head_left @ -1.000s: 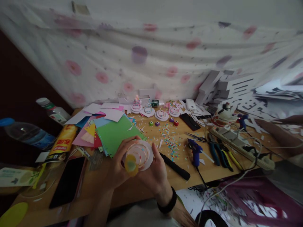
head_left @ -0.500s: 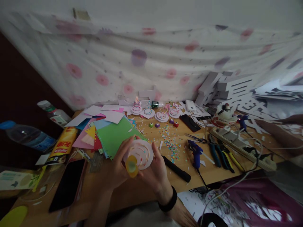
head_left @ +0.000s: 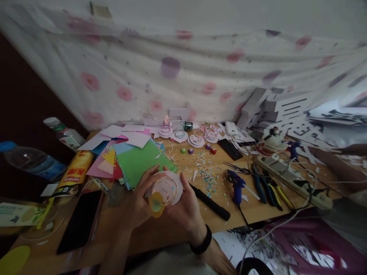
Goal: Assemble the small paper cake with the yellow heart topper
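A white round paper craft (head_left: 172, 188) is held between my two hands above the table's front part. It carries curved strips dotted with coloured bits, and a yellow round piece (head_left: 156, 204) sits at its near left side. My left hand (head_left: 140, 198) closes on the craft's left edge. From the right and below, my right hand (head_left: 186, 206) supports it with fingers curled at the rim; a black band (head_left: 202, 240) circles that wrist. Similar white crafts (head_left: 196, 140) stand at the back. Coloured confetti (head_left: 208, 179) lies scattered to the right.
Coloured paper sheets (head_left: 140, 162) and a phone (head_left: 80, 221) lie left. On the right are a black rod (head_left: 210, 201), a blue glue gun (head_left: 237, 187), pliers (head_left: 266, 189) and a power strip (head_left: 292, 179). Another person's arm (head_left: 329, 160) reaches in at far right.
My hands have shifted slightly left with the craft still between them, and the craft is turned a little. The view has moved slightly; the table items appear unmoved.
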A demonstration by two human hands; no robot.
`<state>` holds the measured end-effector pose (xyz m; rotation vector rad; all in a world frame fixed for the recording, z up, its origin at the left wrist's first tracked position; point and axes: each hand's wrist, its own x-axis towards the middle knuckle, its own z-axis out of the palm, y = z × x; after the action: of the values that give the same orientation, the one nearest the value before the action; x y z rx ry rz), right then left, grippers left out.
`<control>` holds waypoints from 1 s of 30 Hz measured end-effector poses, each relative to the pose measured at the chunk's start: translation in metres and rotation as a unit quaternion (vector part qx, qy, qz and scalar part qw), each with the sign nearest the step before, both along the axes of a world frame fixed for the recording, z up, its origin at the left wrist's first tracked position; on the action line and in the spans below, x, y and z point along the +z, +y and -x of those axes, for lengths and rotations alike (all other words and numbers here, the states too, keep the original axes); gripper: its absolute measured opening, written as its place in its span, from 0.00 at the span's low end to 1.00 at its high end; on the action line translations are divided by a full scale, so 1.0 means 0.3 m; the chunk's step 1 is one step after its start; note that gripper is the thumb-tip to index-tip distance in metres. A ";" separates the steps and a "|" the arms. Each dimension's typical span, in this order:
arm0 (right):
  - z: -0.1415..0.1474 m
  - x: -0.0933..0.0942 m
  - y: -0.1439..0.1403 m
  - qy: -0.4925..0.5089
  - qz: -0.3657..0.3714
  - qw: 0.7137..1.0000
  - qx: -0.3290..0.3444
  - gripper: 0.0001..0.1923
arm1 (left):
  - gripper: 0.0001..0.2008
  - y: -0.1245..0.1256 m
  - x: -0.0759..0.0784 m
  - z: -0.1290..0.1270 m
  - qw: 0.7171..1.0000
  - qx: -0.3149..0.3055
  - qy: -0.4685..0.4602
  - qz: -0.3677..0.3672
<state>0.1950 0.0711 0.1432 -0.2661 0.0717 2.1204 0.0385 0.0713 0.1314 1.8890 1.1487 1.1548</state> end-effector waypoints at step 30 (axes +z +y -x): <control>-0.018 -0.042 0.041 -0.039 -0.003 0.998 0.044 0.29 | 0.26 -0.038 -0.118 0.020 0.954 0.011 -0.259 0.154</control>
<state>0.2003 0.0833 0.1305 -0.3529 0.0077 2.1943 0.0325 0.0598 0.0959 1.2393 0.9808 1.2955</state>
